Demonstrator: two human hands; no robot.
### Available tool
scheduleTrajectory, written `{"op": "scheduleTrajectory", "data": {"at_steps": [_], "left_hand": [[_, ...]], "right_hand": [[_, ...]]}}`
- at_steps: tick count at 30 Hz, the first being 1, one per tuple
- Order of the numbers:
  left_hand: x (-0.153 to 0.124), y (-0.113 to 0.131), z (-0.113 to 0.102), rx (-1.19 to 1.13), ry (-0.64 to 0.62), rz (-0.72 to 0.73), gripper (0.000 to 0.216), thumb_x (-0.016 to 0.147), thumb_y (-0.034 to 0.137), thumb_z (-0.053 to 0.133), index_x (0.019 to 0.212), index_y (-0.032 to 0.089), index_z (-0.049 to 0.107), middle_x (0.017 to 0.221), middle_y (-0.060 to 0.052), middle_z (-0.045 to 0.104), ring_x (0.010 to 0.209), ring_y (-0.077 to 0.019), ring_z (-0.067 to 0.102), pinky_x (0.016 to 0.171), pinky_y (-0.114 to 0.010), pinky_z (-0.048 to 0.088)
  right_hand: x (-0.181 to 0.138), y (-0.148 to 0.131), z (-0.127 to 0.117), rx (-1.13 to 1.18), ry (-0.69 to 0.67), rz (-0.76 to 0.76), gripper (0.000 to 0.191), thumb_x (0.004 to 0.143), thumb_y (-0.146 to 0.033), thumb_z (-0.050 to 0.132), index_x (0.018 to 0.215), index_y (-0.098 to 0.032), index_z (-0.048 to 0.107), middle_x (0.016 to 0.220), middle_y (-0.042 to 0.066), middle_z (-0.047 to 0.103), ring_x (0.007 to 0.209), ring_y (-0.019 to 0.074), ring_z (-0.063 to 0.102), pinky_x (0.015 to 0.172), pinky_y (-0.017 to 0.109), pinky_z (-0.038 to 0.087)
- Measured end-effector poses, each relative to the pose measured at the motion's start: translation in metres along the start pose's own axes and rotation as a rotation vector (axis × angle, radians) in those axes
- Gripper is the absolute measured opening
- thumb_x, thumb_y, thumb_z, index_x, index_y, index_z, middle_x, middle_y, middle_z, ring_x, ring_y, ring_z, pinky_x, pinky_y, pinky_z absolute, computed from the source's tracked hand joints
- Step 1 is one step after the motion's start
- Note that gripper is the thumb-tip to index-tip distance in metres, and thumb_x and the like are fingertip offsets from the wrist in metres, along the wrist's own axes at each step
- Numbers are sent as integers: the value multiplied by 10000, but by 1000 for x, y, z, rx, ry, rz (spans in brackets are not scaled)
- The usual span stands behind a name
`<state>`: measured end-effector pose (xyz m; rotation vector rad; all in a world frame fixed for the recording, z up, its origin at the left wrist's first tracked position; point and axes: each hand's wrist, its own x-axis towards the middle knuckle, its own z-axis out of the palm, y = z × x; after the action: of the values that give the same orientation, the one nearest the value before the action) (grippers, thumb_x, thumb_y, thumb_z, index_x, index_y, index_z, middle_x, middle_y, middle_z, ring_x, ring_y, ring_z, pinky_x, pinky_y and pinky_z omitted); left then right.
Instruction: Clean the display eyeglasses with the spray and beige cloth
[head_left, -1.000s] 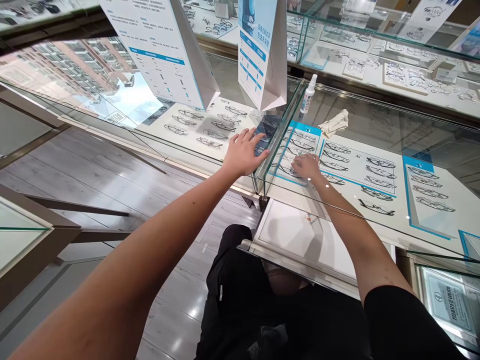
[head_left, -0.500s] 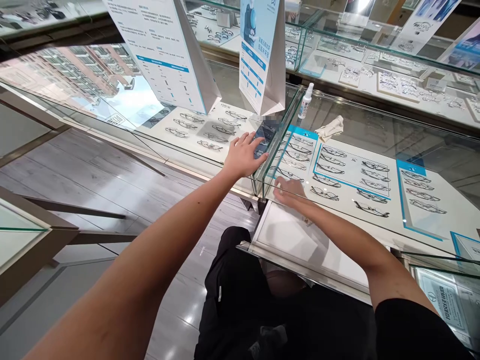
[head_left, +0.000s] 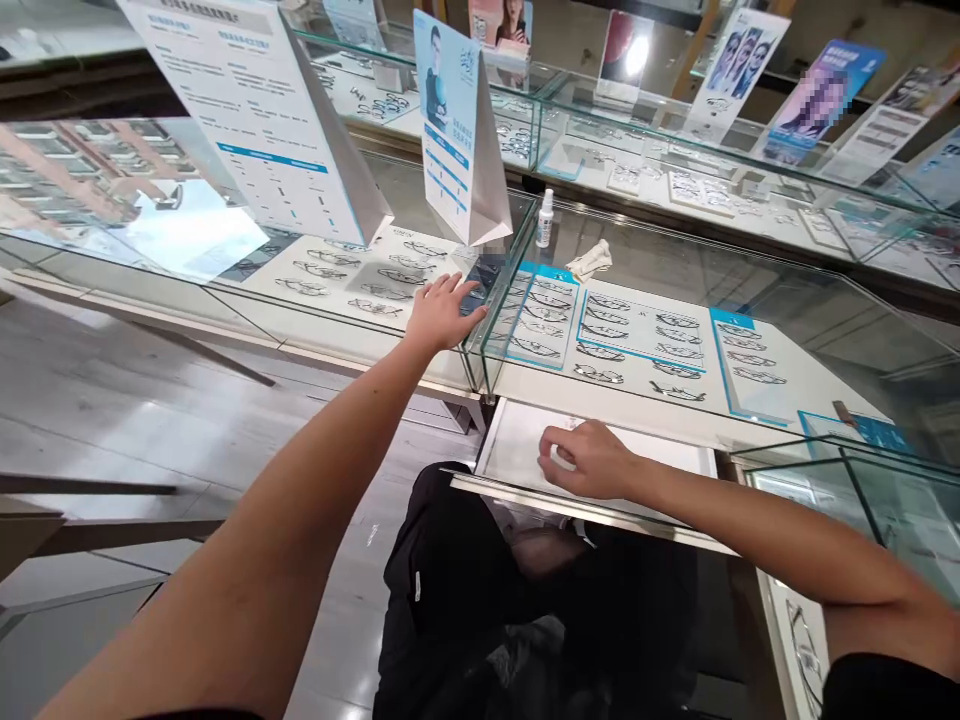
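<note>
My left hand [head_left: 448, 312] lies on the glass top of the counter [head_left: 442, 372], fingers spread, beside the joint between two display cases. A dark phone-like object [head_left: 486, 268] is close by its fingertips. Over a pulled-out white drawer [head_left: 517, 440] hovers my right hand [head_left: 592, 460], its fingers loosely curled and a gap showing between thumb and forefinger. I see nothing held in it. A small item [head_left: 574, 423], too small to make out, is near the back of the drawer. Rows of eyeglasses [head_left: 600, 374] lie under the glass beyond it.
Two folded display cards [head_left: 450, 150] stand on the left counter. A white spray bottle [head_left: 545, 218] and a crumpled cloth [head_left: 590, 261] sit on the right glass top. Behind is another glass case [head_left: 637, 150] with posters. The drawer's front edge [head_left: 600, 512] is above my lap.
My right hand has drawn back from the counter's front edge to above the drawer, towards me. The left hand stays on the glass. The view has shifted to the right.
</note>
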<state>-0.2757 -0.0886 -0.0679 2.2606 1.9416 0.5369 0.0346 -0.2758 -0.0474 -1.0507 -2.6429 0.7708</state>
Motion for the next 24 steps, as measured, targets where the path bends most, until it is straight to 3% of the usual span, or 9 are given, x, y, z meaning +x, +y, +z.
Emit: {"op": "scheduleTrajectory", "data": {"at_steps": [3,6,11,20,24], "left_hand": [[1,1,0,0,-8,-1,759,1000,701,421,1616,283,568,1781,-98,411,1687,-331,307,1354,-548,224],[1,2,-1,2,-13,4,786,998,710,406,1627,264,561,1780,-112,409,1682,-345,313,1353,-549,227],[3,1,0,34,-35,3,808,995,719,398,1644,258,534,1788,-100,398,1685,-341,302,1350,-539,233],[5,4,1,98,-73,10,849,1001,719,321,1679,228,462,1813,-122,341,1695,-346,281,1340,-550,231],[5,5,-1,109,-90,18,884,993,731,292,1682,202,457,1816,-137,329,1701,-346,263,1356,-535,201]], "right_hand": [[-46,10,-13,-107,132,122,238,1033,-427,529,1094,-258,685,624,-36,595,568,186,529,642,325,370],[-94,20,-14,-218,216,244,288,1054,-487,541,1184,-272,680,893,62,750,791,262,675,748,400,484],[-152,24,1,-199,243,374,353,1119,-518,425,1243,-286,660,1102,113,765,1005,321,708,867,490,549],[-145,33,12,-349,392,448,487,1089,-574,459,1328,-204,668,1252,184,698,1134,389,609,978,568,503],[-139,44,9,-408,494,464,597,1057,-601,501,1459,-175,614,1398,226,641,1327,422,556,1116,596,462]]}}
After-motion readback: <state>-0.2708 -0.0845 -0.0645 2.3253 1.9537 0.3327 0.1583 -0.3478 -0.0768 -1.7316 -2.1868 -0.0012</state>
